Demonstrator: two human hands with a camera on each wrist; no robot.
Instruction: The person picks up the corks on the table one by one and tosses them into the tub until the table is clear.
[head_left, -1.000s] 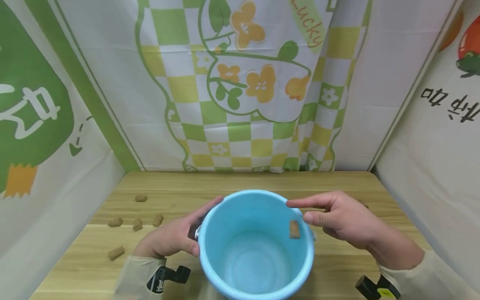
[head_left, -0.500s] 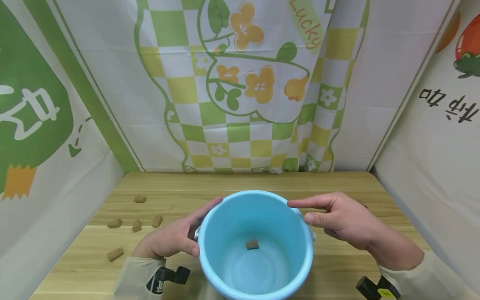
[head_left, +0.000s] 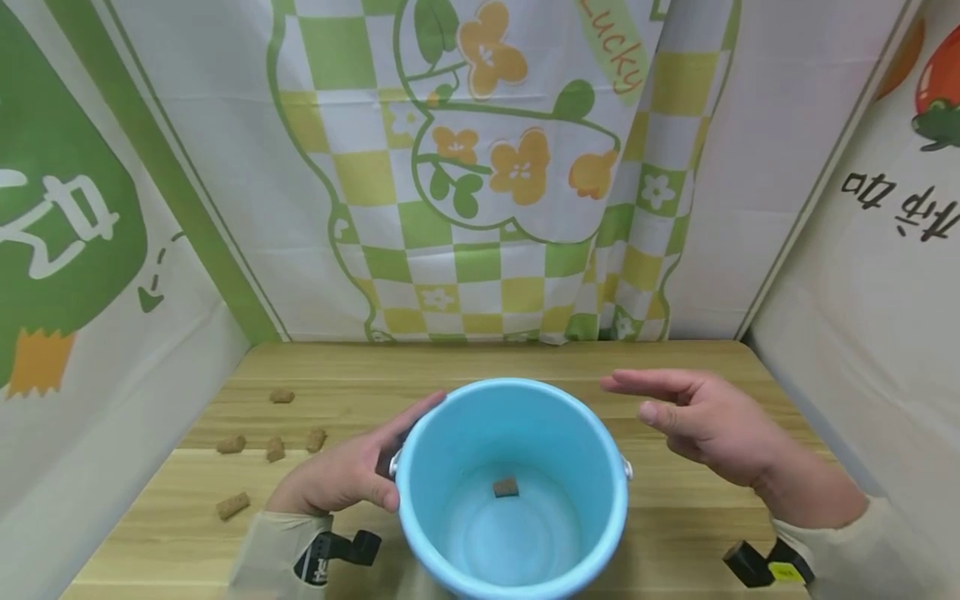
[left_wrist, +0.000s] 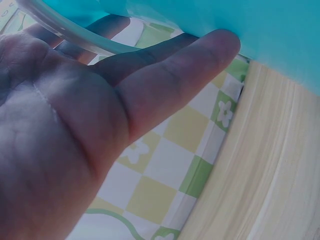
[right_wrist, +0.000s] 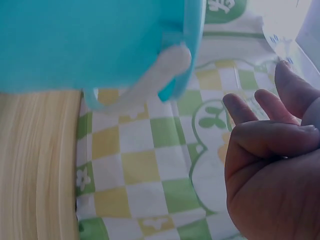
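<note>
A light blue bucket with a white handle stands upright at the table's near middle. One brown cork lies on its bottom. My left hand rests against the bucket's left side. In the left wrist view its fingers stretch straight along the outer wall, near the handle. To the right of the bucket, my right hand hovers apart from the rim, holding nothing. Its index finger points left, and the lower fingers are loosely bent. The right wrist view shows a gap between that hand and the bucket.
Several corks lie scattered on the left of the wooden table, beyond and beside my left forearm. A checked cloth hangs behind the table. Printed fabric walls close in both sides.
A cork has dropped from near the right rim to the bucket's bottom. My right hand has pulled away from the rim, up and to the right. My left hand stays put.
</note>
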